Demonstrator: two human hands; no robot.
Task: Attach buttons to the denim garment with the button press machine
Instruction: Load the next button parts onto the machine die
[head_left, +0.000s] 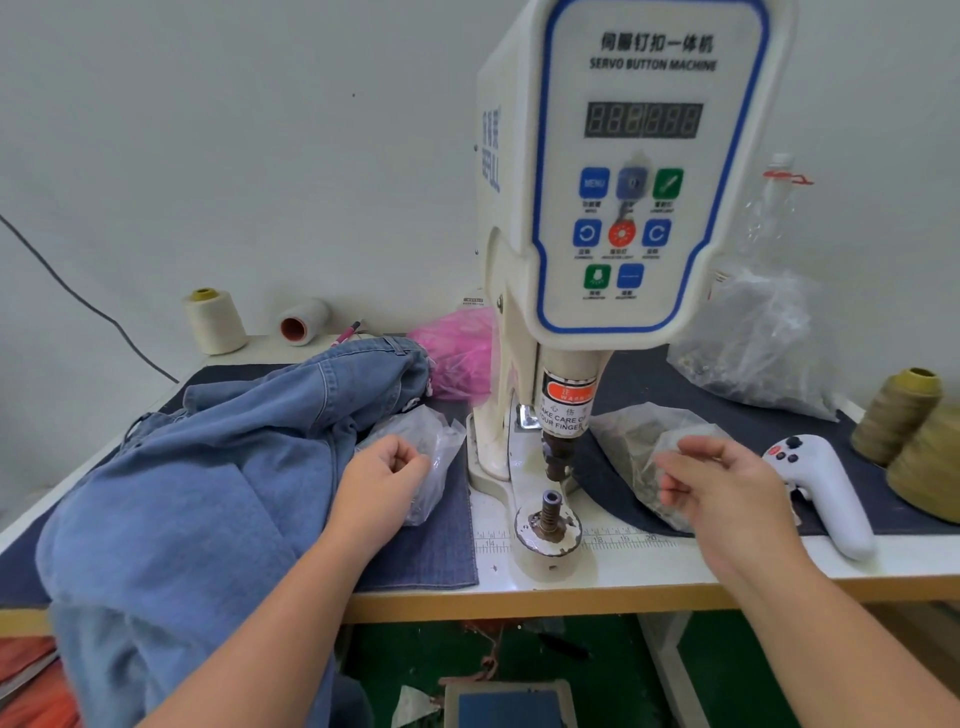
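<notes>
While the lower die (551, 512) of the button press machine (613, 218) stands bare, I judge I am at the loading step, fetching parts before any pressing. My left hand (387, 470) has its fingers curled at the clear bag (431, 457) lying at nine o'clock from the die; whether it pinches a button I cannot tell. My right hand (727, 488) hovers with loosely bent fingers over the other clear bag (654, 447) at three o'clock, holding nothing I can make out. The denim garment (208, 467) lies heaped on the table (649, 564) at the far nine o'clock side. Next I should seat a part on the die, then draw the denim over it.
</notes>
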